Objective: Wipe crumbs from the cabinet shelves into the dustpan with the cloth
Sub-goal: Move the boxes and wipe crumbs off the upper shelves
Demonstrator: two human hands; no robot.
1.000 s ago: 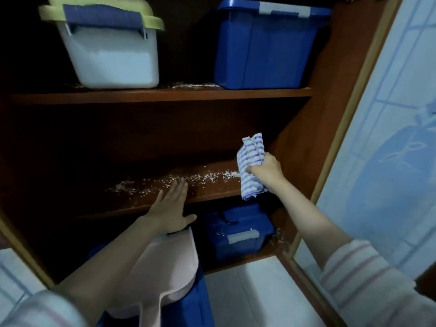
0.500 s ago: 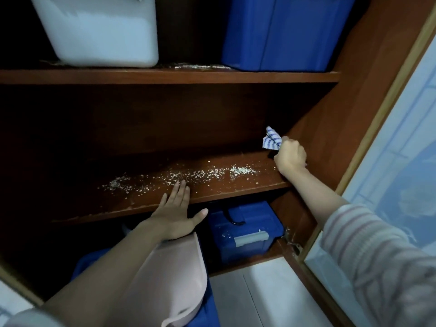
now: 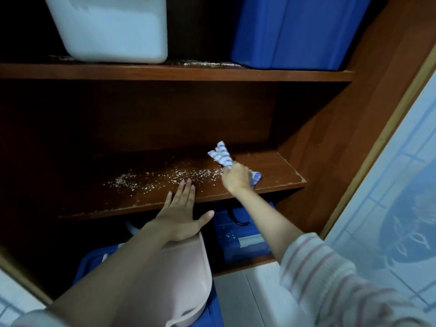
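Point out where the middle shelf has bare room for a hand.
Bare: the right end of the brown wooden middle shelf, between the right hand gripping the blue-striped cloth and the cabinet's side wall. Crowded: white crumbs spread leftward from it, past the flat left hand. A white plastic bin and a blue plastic bin crowd the top shelf.

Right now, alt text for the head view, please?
The right hand grips a blue-striped cloth on the middle cabinet shelf, at the right end of a trail of pale crumbs. The left hand lies flat on the shelf's front edge, a pink dustpan just below it. A white bin and a blue bin stand on the shelf above.
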